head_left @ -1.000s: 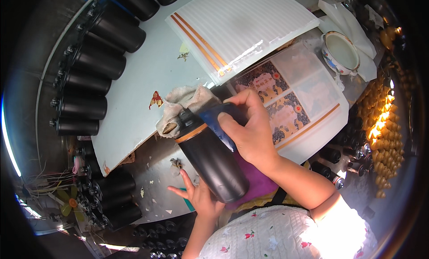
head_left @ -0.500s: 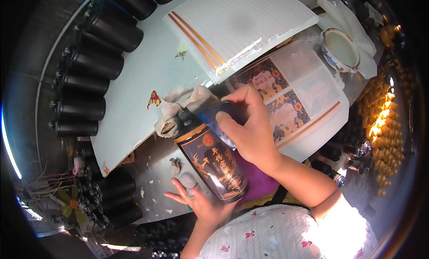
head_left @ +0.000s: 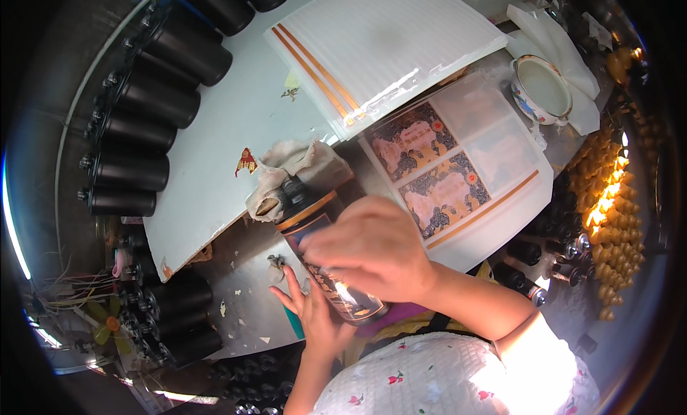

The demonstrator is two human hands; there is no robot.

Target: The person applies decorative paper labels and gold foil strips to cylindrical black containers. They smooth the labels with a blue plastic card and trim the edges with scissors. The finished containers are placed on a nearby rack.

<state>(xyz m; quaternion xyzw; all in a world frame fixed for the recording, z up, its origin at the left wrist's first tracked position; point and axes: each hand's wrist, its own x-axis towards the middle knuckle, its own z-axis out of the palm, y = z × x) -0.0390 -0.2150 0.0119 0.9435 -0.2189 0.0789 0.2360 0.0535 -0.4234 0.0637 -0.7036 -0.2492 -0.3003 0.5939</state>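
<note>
Black is the bottle (head_left: 349, 300), with a gold band near its neck and a dark label with gold drawing on its side. It is in front of the person, tilted, its neck end beside a crumpled grey cloth (head_left: 308, 161) and its base toward the body. The right hand (head_left: 376, 244) lies across the middle of the bottle; its fingers are bent and somewhat blurred, so I cannot tell if they grip or only press. The left hand (head_left: 320, 322) is at the lower end of the bottle, with its fingers spread apart. Under them is a grey tabletop (head_left: 243, 300). Beyond the cloth there is a white board (head_left: 207, 157), and on it lie white sheets (head_left: 390, 50) with two gold stripes. At the right is a printed sheet (head_left: 438, 179), and farther an enamel pot (head_left: 520, 103). Many black cylinders (head_left: 139, 137) stand in a row at the left.
</note>
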